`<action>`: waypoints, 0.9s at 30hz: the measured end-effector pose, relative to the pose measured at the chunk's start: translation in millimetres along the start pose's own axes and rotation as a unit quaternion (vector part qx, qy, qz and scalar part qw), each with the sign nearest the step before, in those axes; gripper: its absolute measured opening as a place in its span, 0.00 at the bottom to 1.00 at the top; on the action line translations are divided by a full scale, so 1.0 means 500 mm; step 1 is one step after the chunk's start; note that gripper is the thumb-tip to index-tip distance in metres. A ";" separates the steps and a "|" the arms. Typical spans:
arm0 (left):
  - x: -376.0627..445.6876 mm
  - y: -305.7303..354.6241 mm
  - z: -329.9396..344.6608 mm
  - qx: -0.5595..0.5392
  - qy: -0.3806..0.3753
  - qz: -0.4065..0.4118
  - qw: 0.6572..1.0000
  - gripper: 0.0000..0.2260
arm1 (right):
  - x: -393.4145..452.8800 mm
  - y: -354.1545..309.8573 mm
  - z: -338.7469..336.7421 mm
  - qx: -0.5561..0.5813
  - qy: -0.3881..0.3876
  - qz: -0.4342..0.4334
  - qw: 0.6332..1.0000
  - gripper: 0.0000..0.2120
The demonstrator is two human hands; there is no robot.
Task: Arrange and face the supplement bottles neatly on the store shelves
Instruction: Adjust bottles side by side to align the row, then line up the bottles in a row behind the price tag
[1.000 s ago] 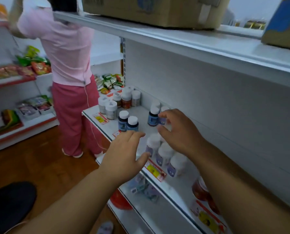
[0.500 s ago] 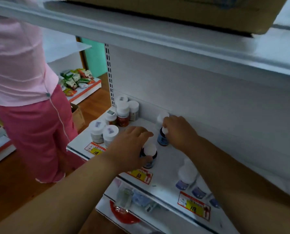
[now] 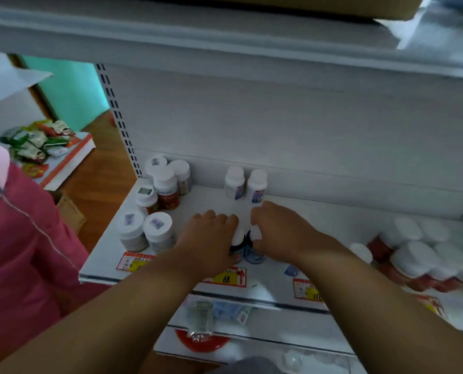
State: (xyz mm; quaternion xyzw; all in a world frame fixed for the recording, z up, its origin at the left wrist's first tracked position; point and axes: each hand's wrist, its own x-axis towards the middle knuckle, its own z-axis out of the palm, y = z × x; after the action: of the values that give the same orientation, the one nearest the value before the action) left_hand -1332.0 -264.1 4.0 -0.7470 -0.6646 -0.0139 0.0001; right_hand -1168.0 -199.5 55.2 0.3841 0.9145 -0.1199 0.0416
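Two small dark-blue supplement bottles with white caps stand side by side near the front of the white shelf. My left hand grips the left bottle from above. My right hand grips the right bottle. Behind them, against the back wall, stand two white bottles with blue labels. To the left are two wide white-lidded jars and a cluster of brown bottles.
Red-brown bottles with white caps crowd the shelf's right end. Price tags line the front edge. A lower shelf holds packets. A person in pink stands close on the left. An upper shelf overhangs.
Both hands pulled the two dark-blue bottles toward the shelf front and set them side by side. The view has moved closer and tilted down.
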 end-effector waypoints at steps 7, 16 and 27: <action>0.001 -0.006 0.007 0.002 0.006 0.017 1.000 0.25 | -0.009 -0.018 0.006 0.009 0.013 0.060 0.998 0.15; -0.007 -0.007 -0.017 -0.052 0.033 -0.007 0.998 0.36 | 0.064 0.048 -0.033 0.100 0.117 0.073 0.985 0.18; 0.001 -0.020 -0.065 -0.149 0.083 -0.037 0.985 0.25 | 0.207 0.100 -0.021 0.024 0.120 0.093 0.988 0.14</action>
State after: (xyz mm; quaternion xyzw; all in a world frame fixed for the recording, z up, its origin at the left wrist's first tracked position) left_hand -1342.3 -262.8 36.5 -0.7099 -0.6799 -0.1750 -0.0569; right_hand -1205.0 -91.4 38.9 0.4804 0.8699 -0.0904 -0.0661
